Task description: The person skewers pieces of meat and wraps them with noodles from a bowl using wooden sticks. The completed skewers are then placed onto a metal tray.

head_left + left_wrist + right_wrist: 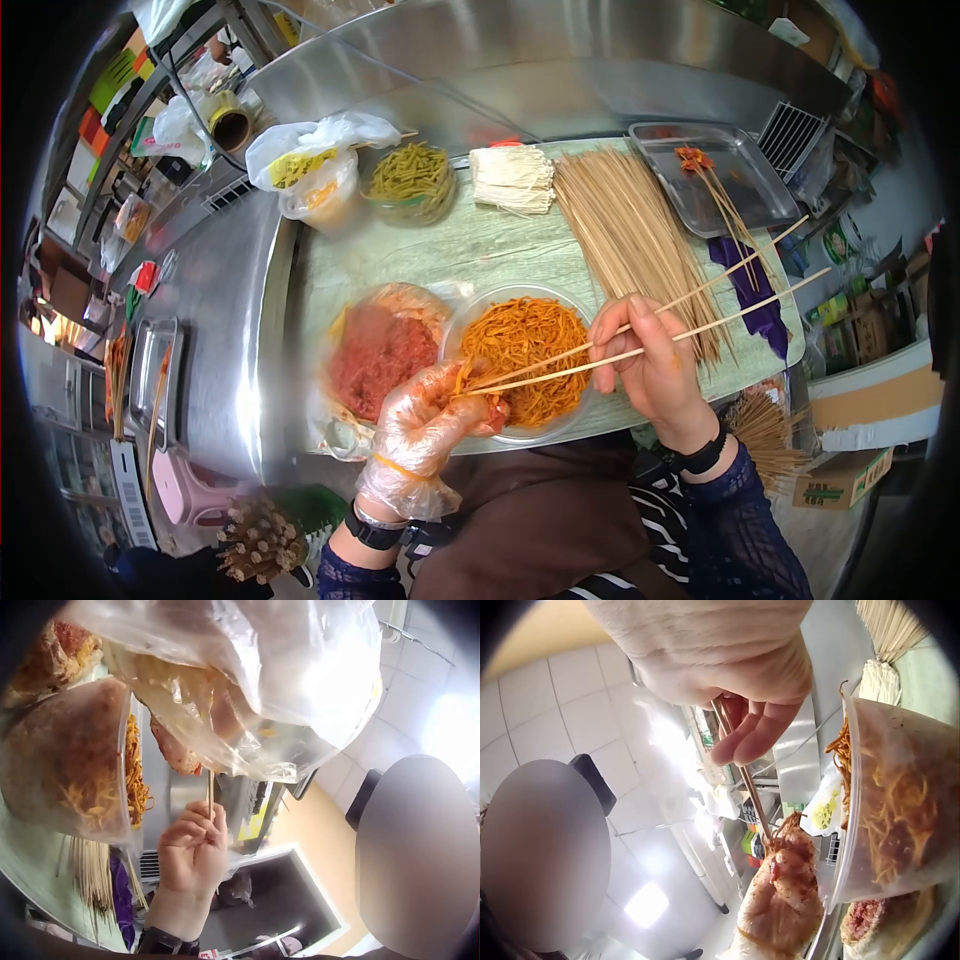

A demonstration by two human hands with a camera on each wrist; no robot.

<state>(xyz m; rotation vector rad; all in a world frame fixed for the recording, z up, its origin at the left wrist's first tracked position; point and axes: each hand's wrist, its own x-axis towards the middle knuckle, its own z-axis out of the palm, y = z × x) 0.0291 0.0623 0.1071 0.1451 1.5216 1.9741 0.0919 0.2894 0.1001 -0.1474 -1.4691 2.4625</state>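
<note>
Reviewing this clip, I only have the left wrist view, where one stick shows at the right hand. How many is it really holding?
Observer: Two; the head view shows the right hand gripping a pair of long sticks.
Operator: Their tips are hidden from me. Where do they end?
Observer: At the fingers of the gloved left hand, which pinches some orange shreds.
Operator: Anything fastening that glove?
Observer: Yes, an orange band circles it near the wrist.
</note>
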